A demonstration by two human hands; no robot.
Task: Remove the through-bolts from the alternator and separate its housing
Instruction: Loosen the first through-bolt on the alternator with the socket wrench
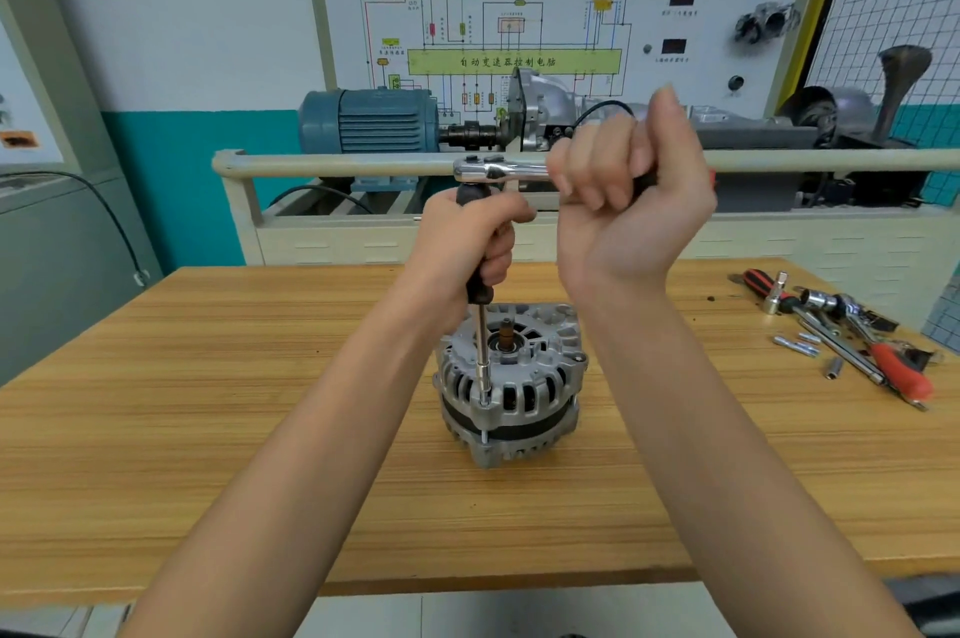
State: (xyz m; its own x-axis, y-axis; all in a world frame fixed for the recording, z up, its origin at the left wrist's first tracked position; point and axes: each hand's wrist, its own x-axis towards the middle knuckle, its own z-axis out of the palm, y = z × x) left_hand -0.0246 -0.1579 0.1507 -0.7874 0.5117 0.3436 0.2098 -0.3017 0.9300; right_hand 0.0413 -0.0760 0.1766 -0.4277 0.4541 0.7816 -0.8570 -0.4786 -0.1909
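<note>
A silver alternator [511, 393] stands upright on the wooden table [208, 408], shaft end up. A long socket extension [483, 351] with a black grip rises from a through-bolt at its front left rim. My left hand [467, 242] grips that black handle. A chrome ratchet [493, 169] sits on top of the extension, its handle pointing right. My right hand [628, 185] grips the ratchet handle, fingers curled round it. One bolt shank shows at the housing seam below the socket.
Loose tools lie at the table's right end: a red-handled screwdriver [901, 369], sockets, extensions and small bolts [795, 343]. Behind the table stand a cream rail [337, 165], a blue electric motor [369, 120] and a wiring-diagram board [514, 60].
</note>
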